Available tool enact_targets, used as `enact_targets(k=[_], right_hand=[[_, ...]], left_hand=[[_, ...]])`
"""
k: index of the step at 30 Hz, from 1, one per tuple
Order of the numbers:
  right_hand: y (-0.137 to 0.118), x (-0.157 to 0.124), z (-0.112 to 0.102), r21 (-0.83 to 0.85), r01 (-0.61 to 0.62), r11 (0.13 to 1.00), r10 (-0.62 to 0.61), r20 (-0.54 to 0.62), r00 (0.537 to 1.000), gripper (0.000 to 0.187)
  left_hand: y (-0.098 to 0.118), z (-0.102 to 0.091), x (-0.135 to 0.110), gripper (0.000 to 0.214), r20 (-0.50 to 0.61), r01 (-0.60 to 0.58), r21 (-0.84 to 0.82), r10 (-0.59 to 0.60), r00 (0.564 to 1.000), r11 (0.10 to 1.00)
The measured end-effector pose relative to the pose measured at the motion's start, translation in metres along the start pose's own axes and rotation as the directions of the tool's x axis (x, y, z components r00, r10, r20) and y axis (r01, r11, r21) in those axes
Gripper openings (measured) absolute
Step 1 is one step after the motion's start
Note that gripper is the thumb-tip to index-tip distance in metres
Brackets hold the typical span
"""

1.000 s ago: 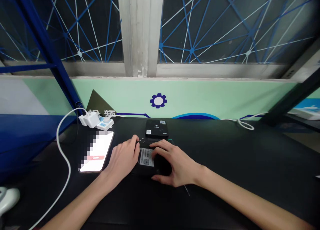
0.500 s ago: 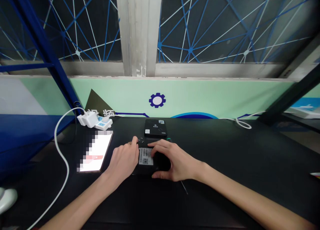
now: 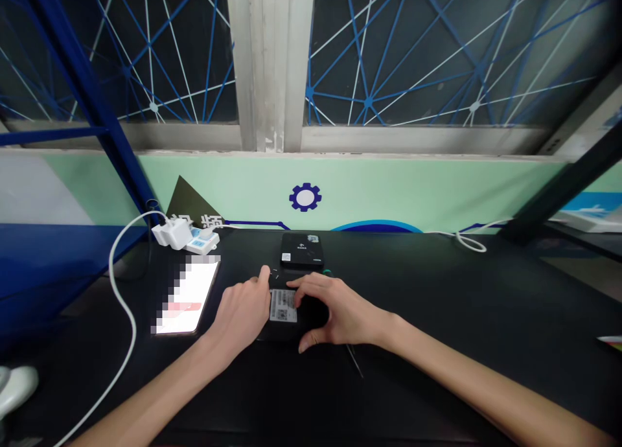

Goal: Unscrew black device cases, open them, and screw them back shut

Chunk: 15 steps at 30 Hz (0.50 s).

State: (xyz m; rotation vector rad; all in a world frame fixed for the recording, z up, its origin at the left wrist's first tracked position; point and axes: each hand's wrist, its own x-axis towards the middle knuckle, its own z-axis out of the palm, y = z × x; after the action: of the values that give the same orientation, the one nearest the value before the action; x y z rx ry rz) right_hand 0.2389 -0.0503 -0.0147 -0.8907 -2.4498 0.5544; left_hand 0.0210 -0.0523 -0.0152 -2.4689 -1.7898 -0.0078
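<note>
A flat black box [image 3: 286, 330] with a white barcode label [image 3: 283, 306] lies on the black table [image 3: 437, 304] in front of me. My left hand [image 3: 241, 314] rests against the box's left side, fingers curled, index tip at its far left corner. My right hand [image 3: 335, 311] lies over the box's right part, fingers bent down onto its top and thumb at its near edge. Both hands hold the box in place on the table.
A second black box [image 3: 302, 250] sits just behind. A lit phone [image 3: 187, 296] lies left of my left hand. A white charger and power strip [image 3: 186, 235] with a white cable [image 3: 124, 311] stand at the back left. A thin dark tool [image 3: 354, 360] lies by my right wrist.
My right hand's fingers have pulled back a little toward me on the box, and its thumb has moved to the near edge. My left index finger has stretched toward the far corner.
</note>
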Motion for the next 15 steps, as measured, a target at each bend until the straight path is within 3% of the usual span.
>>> enact_targets(k=[9, 11, 15], right_hand=[[0.003, -0.002, -0.002, 0.007, 0.044, 0.999, -0.044, 0.010, 0.999, 0.054], [0.005, -0.002, -0.008, -0.010, 0.079, 0.997, -0.079, 0.025, 0.997, 0.050], [0.011, -0.005, -0.029, -0.148, 0.087, 0.985, -0.096, -0.051, 0.994, 0.034]], left_hand=[[-0.002, 0.000, 0.001, 0.026, 0.000, 0.024, -0.041, -0.024, 1.000, 0.999], [-0.004, 0.000, 0.001, 0.024, 0.008, 0.032, -0.072, -0.031, 0.999, 0.997], [-0.007, 0.000, 0.002, 0.018, -0.001, 0.034, -0.131, -0.035, 0.999, 0.991]])
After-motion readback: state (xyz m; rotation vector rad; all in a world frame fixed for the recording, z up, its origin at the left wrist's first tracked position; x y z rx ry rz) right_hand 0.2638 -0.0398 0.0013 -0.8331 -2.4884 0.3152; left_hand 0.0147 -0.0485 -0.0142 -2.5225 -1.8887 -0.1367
